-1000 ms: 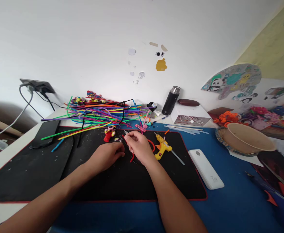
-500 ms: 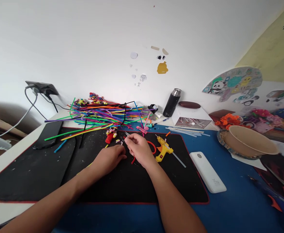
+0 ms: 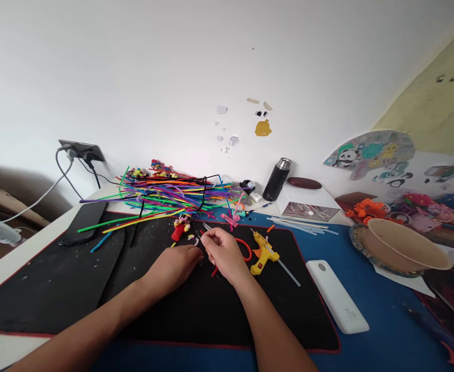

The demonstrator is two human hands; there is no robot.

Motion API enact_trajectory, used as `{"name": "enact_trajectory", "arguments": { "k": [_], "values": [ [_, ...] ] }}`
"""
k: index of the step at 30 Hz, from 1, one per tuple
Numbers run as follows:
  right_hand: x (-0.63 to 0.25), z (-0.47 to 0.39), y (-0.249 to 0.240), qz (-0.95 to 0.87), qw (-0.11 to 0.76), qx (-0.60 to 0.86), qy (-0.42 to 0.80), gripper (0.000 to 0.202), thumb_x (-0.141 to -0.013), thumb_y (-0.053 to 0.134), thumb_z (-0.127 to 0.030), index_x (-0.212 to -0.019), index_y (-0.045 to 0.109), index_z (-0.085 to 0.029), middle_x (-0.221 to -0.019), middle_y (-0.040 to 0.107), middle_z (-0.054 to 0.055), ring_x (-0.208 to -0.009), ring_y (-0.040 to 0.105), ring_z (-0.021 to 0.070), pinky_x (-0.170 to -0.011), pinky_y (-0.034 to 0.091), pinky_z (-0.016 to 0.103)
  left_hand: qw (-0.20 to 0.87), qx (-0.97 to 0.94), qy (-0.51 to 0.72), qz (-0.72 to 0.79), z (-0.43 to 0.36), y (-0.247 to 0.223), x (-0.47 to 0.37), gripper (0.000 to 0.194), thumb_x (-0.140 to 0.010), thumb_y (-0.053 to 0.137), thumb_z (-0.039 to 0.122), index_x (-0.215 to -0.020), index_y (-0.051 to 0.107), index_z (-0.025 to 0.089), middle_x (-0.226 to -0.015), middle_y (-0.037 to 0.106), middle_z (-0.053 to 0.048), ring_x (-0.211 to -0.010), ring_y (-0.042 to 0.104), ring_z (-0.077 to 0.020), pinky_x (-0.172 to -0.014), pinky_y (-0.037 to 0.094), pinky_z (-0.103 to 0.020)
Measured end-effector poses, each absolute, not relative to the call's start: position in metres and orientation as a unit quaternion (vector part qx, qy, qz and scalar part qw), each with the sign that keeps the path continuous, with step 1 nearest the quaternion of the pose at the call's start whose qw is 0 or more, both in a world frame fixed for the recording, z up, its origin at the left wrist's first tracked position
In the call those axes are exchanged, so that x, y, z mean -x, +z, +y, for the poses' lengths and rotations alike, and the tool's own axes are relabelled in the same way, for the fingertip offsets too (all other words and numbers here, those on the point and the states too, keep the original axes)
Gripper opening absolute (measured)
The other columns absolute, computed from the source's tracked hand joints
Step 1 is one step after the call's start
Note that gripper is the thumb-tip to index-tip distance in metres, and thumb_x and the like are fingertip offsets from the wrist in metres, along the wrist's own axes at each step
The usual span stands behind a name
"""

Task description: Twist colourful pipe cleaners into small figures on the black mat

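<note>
Over the middle of the black mat (image 3: 172, 315), my left hand (image 3: 178, 264) is closed, fingers bent down and together; whatever they pinch is too small to make out. Close to its right, my right hand (image 3: 222, 251) is closed in a pinch, and what it holds is mostly hidden. A pointed metal tip (image 3: 206, 226) shows just beyond its fingers. A small red figure (image 3: 178, 231) with yellow parts lies behind my left hand. Beside my right hand is a red-orange curved piece (image 3: 247, 249), and right of that a yellow glue gun (image 3: 264, 253).
Many coloured pipe cleaners (image 3: 165, 194) are piled at the back left. A black phone (image 3: 83, 223) lies on the left. To the right are a white power bank (image 3: 337, 297), a beige bowl (image 3: 408, 245) and glue sticks (image 3: 304, 225). A black flask (image 3: 277, 179) stands behind.
The view has tilted up a little, so the table things appear lower. Both hands stay close together, with only slight finger movement.
</note>
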State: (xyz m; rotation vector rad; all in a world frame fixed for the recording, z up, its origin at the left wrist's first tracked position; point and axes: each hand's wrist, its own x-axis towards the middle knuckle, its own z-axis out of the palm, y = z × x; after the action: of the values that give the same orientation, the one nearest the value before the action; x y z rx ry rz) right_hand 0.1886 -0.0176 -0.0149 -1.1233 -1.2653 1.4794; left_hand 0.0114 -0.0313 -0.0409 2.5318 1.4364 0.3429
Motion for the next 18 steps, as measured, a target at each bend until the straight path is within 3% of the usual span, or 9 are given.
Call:
{"name": "enact_trajectory", "arguments": {
  "k": [7, 10, 18],
  "values": [
    [-0.187, -0.020, -0.013, -0.505, 0.428, 0.457, 0.594, 0.015, -0.090, 0.066, -0.035, -0.087, 0.062, -0.020, -0.061, 0.050, -0.007, -0.047, 0.042, 0.0093, -0.045, 0.032, 0.023, 0.115, -0.802, 0.223, 0.542, -0.003, 0.004, 0.010, 0.034, -0.103, 0.047, 0.043, -0.093, 0.073, 0.025, -0.089, 0.079, -0.003, -0.080, 0.072, -0.0220, -0.068, 0.046, -0.028],
    [-0.187, -0.020, -0.016, -0.528, 0.421, 0.463, 0.574, 0.015, -0.091, 0.065, -0.035, -0.087, 0.062, -0.021, -0.062, 0.049, -0.007, -0.048, 0.042, 0.0099, -0.046, 0.031, 0.023, 0.103, -0.763, 0.255, 0.586, 0.032, 0.021, 0.023, 0.036, -0.099, 0.049, 0.049, -0.091, 0.073, 0.024, -0.076, 0.075, -0.001, -0.067, 0.067, -0.0206, -0.060, 0.041, -0.028],
    [-0.187, -0.022, -0.017, -0.580, 0.415, 0.497, 0.494, 0.016, -0.093, 0.062, -0.035, -0.087, 0.064, -0.021, -0.065, 0.052, -0.005, -0.056, 0.047, 0.0133, -0.054, 0.035, 0.026, 0.027, -0.732, 0.223, 0.644, 0.114, 0.026, 0.046, 0.034, -0.095, 0.053, 0.042, -0.107, 0.076, 0.020, -0.088, 0.079, -0.005, -0.076, 0.071, -0.0241, -0.063, 0.044, -0.029]
  ]
}}
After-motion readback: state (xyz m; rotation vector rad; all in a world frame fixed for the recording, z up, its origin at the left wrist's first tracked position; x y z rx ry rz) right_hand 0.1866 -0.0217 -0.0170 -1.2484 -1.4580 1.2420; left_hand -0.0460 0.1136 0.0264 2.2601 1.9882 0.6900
